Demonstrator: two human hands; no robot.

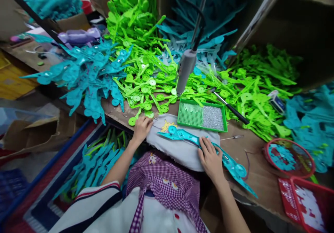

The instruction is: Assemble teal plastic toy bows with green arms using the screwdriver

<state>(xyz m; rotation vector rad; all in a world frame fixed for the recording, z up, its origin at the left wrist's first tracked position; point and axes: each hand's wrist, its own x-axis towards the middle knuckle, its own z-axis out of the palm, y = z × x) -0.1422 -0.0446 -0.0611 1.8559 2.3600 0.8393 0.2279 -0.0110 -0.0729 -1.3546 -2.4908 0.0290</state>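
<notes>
Right hand lies flat, pinning the teal plastic piece beneath it on the grey cloth, while my left hand curls loosely, holding nothing I can see, near a green piece; I'd keep that pressure steady.

One head-worn camera looks steeply down, close over the cluttered workbench

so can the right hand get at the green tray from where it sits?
Probably yes: the right hand rests on the teal part, and the green tray lies just beyond it with nothing between.
</notes>
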